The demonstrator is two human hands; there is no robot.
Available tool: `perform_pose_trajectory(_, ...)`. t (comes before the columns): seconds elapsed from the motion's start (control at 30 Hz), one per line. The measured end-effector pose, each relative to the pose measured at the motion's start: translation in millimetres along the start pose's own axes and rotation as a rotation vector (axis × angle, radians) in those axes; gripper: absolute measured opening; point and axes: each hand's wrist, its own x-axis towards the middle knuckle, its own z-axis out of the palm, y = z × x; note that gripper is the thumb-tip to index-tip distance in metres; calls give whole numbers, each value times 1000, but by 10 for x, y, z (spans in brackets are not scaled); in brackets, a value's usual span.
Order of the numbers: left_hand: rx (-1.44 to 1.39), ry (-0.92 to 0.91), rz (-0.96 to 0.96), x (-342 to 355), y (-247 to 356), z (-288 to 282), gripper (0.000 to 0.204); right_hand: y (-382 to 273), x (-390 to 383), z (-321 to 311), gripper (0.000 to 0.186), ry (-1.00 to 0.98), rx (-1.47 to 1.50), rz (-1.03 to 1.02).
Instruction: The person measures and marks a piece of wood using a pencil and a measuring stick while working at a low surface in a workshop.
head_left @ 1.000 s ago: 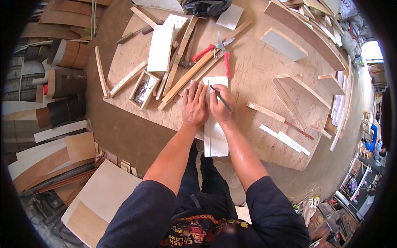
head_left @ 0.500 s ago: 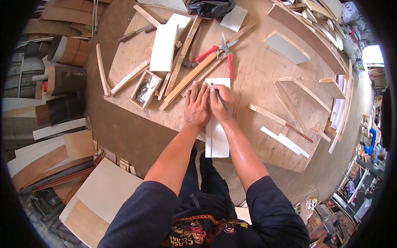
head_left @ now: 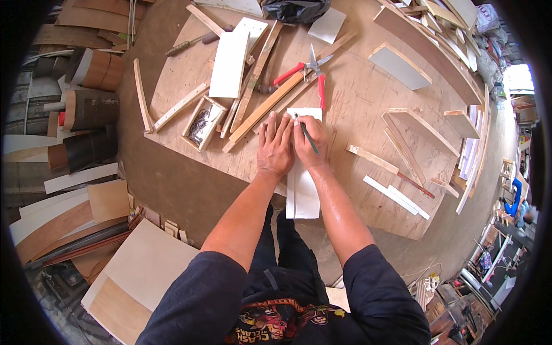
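Note:
A long narrow white board (head_left: 305, 192) lies lengthwise before me, its near end sticking out past the edge of the plywood worktop (head_left: 351, 92). My left hand (head_left: 276, 148) rests flat on the board's left side, fingers stretched toward its far end. Pinched in my right hand (head_left: 313, 141) is a dark pencil (head_left: 311, 142), its tip down near the far end of the board. A thin dark line runs along the board's length below my hands. Just beyond the board lie red-handled snips (head_left: 313, 69) with their blades apart.
Left of the board are wooden strips (head_left: 267, 112), a small wooden box (head_left: 204, 123) of nails or screws, and a white panel (head_left: 229, 66). Offcuts and thin white strips (head_left: 395, 197) lie to the right. A black plastic bag (head_left: 296, 8) sits at the far edge.

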Motion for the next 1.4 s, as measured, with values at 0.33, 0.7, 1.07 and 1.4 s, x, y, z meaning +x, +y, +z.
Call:
perform_pose_trajectory(0.33,16,32,22,-7,-33,62,54,-51,9,-59,5,-93,-39,2)
perform_pose_trajectory(0.7,3,22,25,-16,-15,23,54,-148,-199,-153,4,-105,-85,34)
perform_pose_trajectory(1.07,-41,47,37,-15,-12,6,59,-249,-465,-286,4,-128,-88,48)
perform_pose_trajectory(1.4,-9,65,28,2,-1,18,56,-398,-753,-444,6,-180,-79,48)
